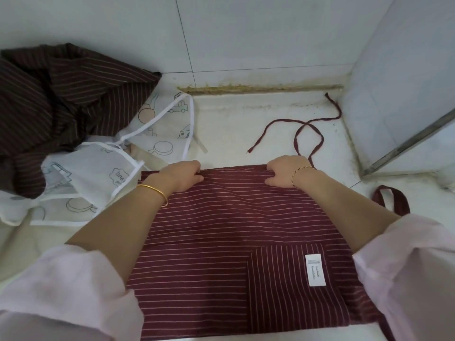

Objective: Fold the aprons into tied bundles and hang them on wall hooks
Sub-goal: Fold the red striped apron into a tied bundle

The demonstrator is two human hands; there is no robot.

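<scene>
red apron (221,230) flat near tabletop (246,119) front edge | left hand (183,174), right hand (283,174) both pinching its far edge | soft, limp, light: grip hem corners

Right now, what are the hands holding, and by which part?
Both grip the maroon striped apron along its far edge: left hand near the left corner, right hand near the right corner.

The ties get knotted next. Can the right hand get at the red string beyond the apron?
Likely yes: the string lies loose on the counter just past the right hand, nothing between.
</scene>
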